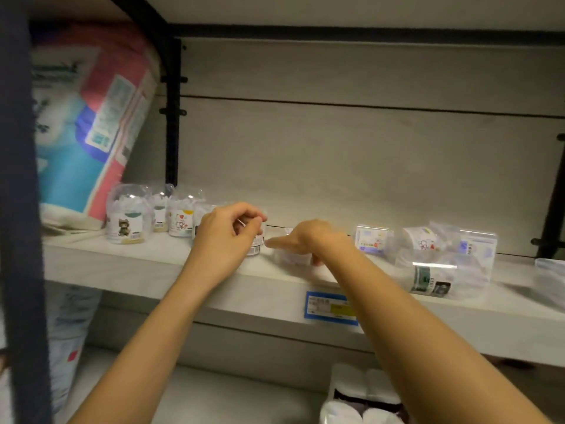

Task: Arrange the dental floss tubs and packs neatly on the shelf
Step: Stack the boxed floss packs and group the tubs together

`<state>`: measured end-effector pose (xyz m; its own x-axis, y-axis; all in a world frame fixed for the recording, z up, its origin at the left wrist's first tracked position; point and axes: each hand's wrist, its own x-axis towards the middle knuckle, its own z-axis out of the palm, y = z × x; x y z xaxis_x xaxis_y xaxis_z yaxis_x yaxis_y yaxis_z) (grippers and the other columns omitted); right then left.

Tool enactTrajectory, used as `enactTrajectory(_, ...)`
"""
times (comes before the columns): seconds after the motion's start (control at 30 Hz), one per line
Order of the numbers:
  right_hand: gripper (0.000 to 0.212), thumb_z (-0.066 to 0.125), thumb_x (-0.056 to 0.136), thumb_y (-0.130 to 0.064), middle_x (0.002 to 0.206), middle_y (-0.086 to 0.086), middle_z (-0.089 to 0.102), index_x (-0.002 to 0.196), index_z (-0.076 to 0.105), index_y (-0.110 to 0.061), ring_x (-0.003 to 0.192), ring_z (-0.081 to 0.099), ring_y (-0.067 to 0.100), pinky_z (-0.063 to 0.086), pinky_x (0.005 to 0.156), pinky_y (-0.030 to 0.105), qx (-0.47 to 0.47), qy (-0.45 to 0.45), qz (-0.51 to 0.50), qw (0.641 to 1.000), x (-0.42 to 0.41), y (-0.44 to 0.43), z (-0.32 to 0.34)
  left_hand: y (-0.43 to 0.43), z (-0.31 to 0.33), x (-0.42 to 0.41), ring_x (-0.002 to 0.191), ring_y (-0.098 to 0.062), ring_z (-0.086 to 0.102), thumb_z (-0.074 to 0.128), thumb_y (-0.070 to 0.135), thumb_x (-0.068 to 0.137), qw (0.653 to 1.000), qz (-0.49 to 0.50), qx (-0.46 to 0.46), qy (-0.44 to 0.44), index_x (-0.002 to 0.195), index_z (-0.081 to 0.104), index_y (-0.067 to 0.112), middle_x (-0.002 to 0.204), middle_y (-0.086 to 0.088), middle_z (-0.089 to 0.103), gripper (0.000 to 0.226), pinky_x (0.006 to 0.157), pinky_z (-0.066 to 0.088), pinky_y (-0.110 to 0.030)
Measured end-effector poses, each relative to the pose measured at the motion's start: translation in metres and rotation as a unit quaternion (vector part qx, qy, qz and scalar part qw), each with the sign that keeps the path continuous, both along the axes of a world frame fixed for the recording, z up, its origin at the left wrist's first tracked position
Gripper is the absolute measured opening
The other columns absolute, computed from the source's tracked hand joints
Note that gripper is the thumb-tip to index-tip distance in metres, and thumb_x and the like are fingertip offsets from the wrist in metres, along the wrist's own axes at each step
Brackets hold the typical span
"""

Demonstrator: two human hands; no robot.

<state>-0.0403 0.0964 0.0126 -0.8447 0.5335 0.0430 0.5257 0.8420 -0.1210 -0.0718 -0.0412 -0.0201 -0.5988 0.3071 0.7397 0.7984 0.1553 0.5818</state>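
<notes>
On the pale shelf several clear dental floss tubs stand upright in a row at the left; the nearest one bears a cartoon label. My left hand is shut on another clear tub at the end of that row. Just to its right my right hand rests over a small clear pack, fingers pointing left and touching it; I cannot tell whether they grip it. Further right lie loose packs and a tub on its side.
A big pink and blue wrapped paper pack leans at the shelf's left end beside a black upright post. A blue price tag sits on the shelf's front edge. White rolls lie on the lower shelf. A dark strap hangs at far left.
</notes>
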Motion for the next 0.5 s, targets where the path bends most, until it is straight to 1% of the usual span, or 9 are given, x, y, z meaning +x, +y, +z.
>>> enactTrajectory(0.07, 0.057, 0.044, 0.086, -0.055, 0.115, 0.01, 0.057, 0.118, 0.056, -0.01, 0.102, 0.06, 0.026, 0.047, 0.095, 0.032, -0.046, 0.002, -0.004, 0.999, 0.001, 0.004, 0.001, 0.001, -0.002, 0.001, 0.077, -0.025, 0.062, 0.057, 0.012, 0.087, 1.0, 0.004, -0.012, 0.003, 0.092, 0.07, 0.011, 0.076, 0.003, 0.067, 0.014, 0.058, 0.04, -0.011)
enactTrajectory(0.1, 0.053, 0.045, 0.085, -0.053, 0.112, 0.01, 0.055, 0.117, 0.055, -0.011, 0.096, 0.06, 0.026, 0.048, 0.096, 0.034, -0.08, 0.011, -0.005, 0.997, 0.002, 0.006, 0.002, 0.002, -0.003, 0.002, 0.075, -0.023, 0.061, 0.058, 0.014, 0.087, 1.0, 0.005, -0.027, 0.007, 0.093, 0.07, 0.012, 0.078, 0.003, 0.067, 0.014, 0.062, 0.042, -0.013)
enactTrajectory(0.17, 0.054, 0.047, 0.083, -0.053, 0.116, 0.008, 0.055, 0.118, 0.054, -0.012, 0.09, 0.061, 0.027, 0.051, 0.092, 0.038, -0.161, 0.044, 0.005, 0.986, 0.006, 0.011, 0.003, 0.006, -0.006, 0.003, 0.071, -0.016, 0.056, 0.061, 0.022, 0.086, 0.997, 0.015, -0.077, 0.02, 0.099, 0.068, 0.015, 0.084, 0.004, 0.066, 0.017, 0.073, 0.045, -0.023)
enactTrajectory(0.2, 0.054, 0.048, 0.083, -0.052, 0.115, 0.009, 0.057, 0.118, 0.054, -0.012, 0.089, 0.062, 0.027, 0.054, 0.086, 0.037, -0.195, 0.071, 0.018, 0.978, 0.008, 0.013, 0.004, 0.008, -0.006, 0.004, 0.072, -0.013, 0.054, 0.063, 0.029, 0.084, 0.994, 0.021, -0.107, 0.023, 0.105, 0.067, 0.017, 0.088, 0.006, 0.066, 0.025, 0.076, 0.044, -0.023)
enactTrajectory(0.27, 0.049, 0.05, 0.084, -0.046, 0.095, 0.01, 0.06, 0.113, 0.052, -0.007, 0.076, 0.062, 0.023, 0.056, 0.067, 0.03, -0.25, 0.143, 0.046, 0.956, 0.019, 0.015, 0.006, 0.012, -0.007, 0.004, 0.081, -0.009, 0.053, 0.064, 0.046, 0.079, 0.987, 0.028, -0.156, 0.018, 0.116, 0.062, 0.018, 0.1, 0.008, 0.067, 0.047, 0.079, 0.042, -0.023)
enactTrajectory(0.3, 0.045, 0.051, 0.085, -0.043, 0.086, 0.009, 0.058, 0.11, 0.05, -0.006, 0.07, 0.06, 0.021, 0.054, 0.061, 0.027, -0.27, 0.174, 0.062, 0.945, 0.026, 0.016, 0.007, 0.014, -0.006, 0.005, 0.085, -0.009, 0.054, 0.064, 0.052, 0.076, 0.986, 0.027, -0.164, 0.011, 0.119, 0.06, 0.019, 0.105, 0.008, 0.066, 0.055, 0.079, 0.041, -0.023)
enactTrajectory(0.33, 0.043, 0.052, 0.085, -0.042, 0.082, 0.008, 0.056, 0.109, 0.05, -0.006, 0.069, 0.06, 0.019, 0.053, 0.058, 0.025, -0.286, 0.194, 0.078, 0.935, 0.032, 0.016, 0.007, 0.016, -0.005, 0.006, 0.086, -0.008, 0.054, 0.063, 0.056, 0.074, 0.987, 0.02, -0.162, 0.003, 0.12, 0.059, 0.019, 0.108, 0.008, 0.066, 0.059, 0.078, 0.041, -0.022)
enactTrajectory(0.43, 0.042, 0.053, 0.086, -0.045, 0.085, 0.008, 0.057, 0.107, 0.042, -0.011, 0.071, 0.064, 0.018, 0.055, 0.061, 0.024, -0.333, 0.226, 0.104, 0.909, 0.049, 0.014, 0.004, 0.021, -0.003, 0.01, 0.085, -0.006, 0.057, 0.066, 0.051, 0.075, 0.99, -0.031, -0.136, -0.018, 0.117, 0.061, 0.018, 0.105, 0.005, 0.066, 0.053, 0.073, 0.044, -0.018)
enactTrajectory(0.5, 0.054, 0.051, 0.085, -0.052, 0.096, 0.008, 0.057, 0.119, 0.034, -0.013, 0.072, 0.066, 0.018, 0.057, 0.06, 0.023, -0.352, 0.251, 0.105, 0.895, 0.057, 0.013, 0.001, 0.022, -0.001, 0.01, 0.087, -0.008, 0.06, 0.068, 0.036, 0.079, 0.988, -0.092, -0.098, -0.07, 0.115, 0.058, 0.017, 0.105, 0.001, 0.066, 0.042, 0.071, 0.047, -0.015)
